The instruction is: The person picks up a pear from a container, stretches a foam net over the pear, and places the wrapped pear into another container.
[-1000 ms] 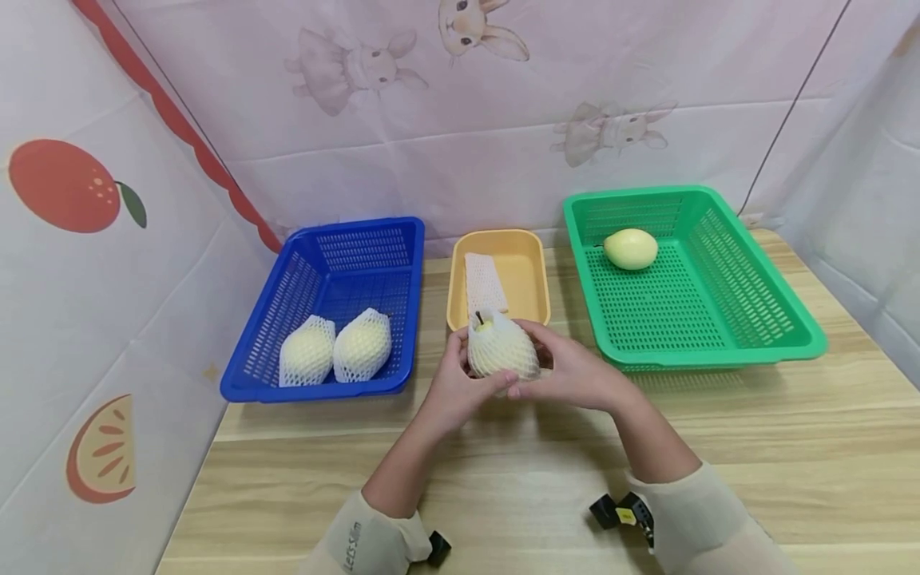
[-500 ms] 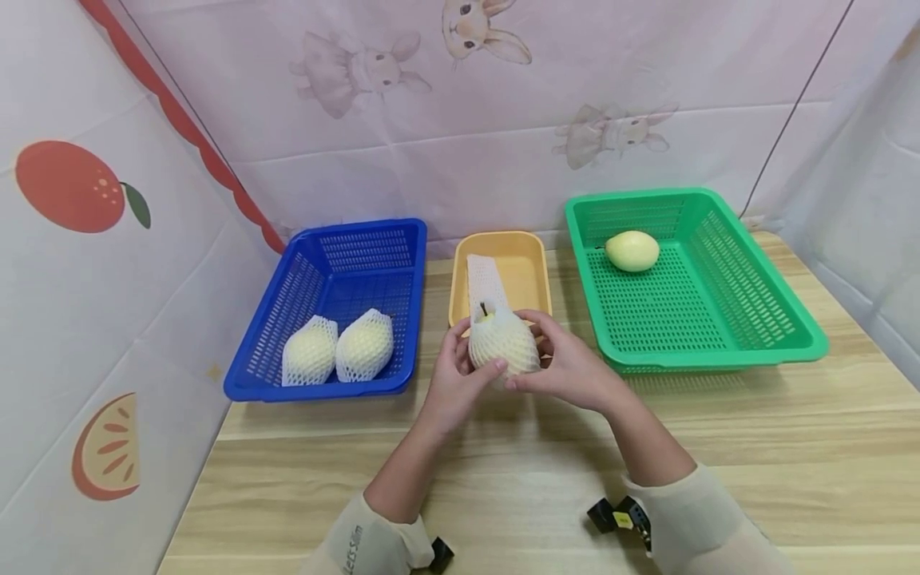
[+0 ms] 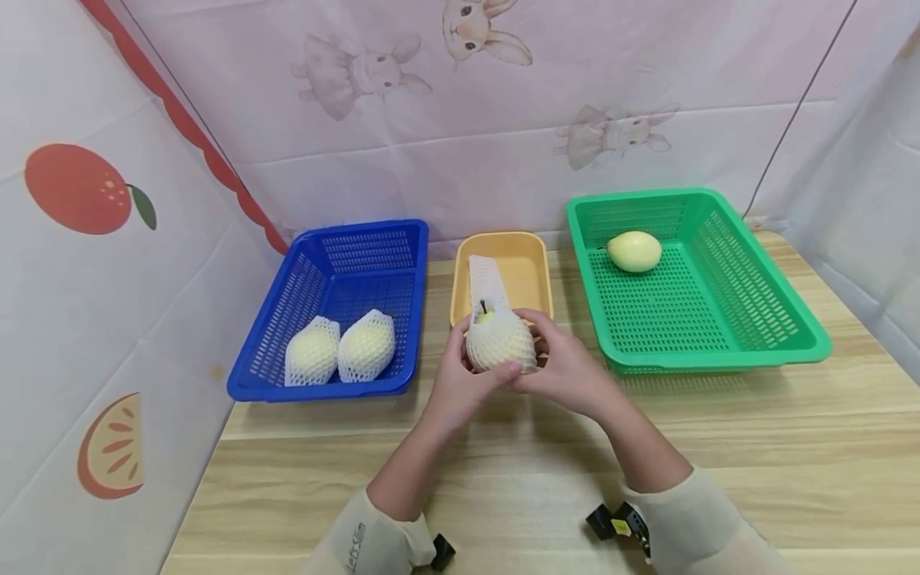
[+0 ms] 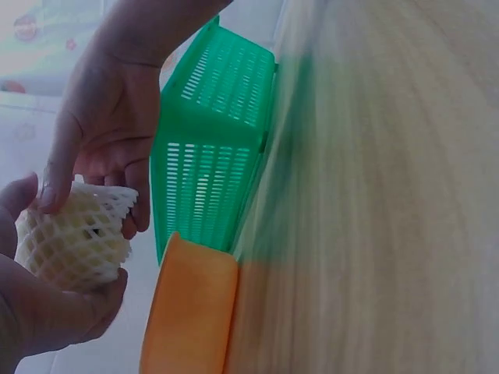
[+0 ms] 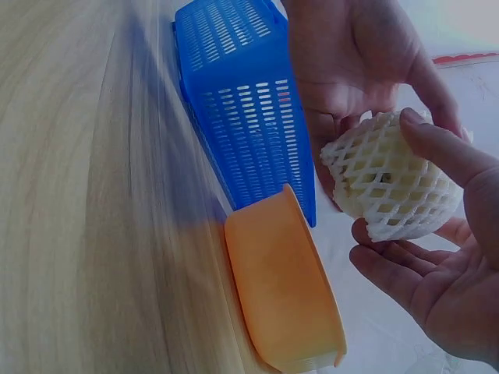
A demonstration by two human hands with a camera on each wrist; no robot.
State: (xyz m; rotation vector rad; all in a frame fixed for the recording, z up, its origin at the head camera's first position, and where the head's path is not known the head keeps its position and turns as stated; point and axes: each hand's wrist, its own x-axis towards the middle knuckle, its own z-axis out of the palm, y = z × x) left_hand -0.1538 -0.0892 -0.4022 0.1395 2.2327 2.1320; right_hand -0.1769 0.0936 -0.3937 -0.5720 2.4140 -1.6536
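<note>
A pale yellow pear [image 3: 501, 342] in a white foam net sleeve is held between both hands above the table, its stem and top showing. My left hand [image 3: 460, 385] grips it from the left, and my right hand [image 3: 568, 369] grips it from the right, the thumbs meeting on the near side. In both wrist views the fingers curl round the netted pear [image 4: 74, 238] [image 5: 394, 179]. Just beyond the hands is a yellow tray [image 3: 528, 279] with a flat foam net [image 3: 486, 279] in it.
At the left stands a blue basket [image 3: 323, 393] with two netted pears [image 3: 312, 352] [image 3: 366, 346] near its front. A green basket [image 3: 711, 359] at the right holds one bare pear [image 3: 635, 251]. A printed cloth [image 3: 489, 176] hangs behind the wooden table [image 3: 532, 495].
Both hands keep hold of the netted pear. Its stem end has tipped up slightly and the thumbs have shifted a little on its near side. The baskets stay put.
</note>
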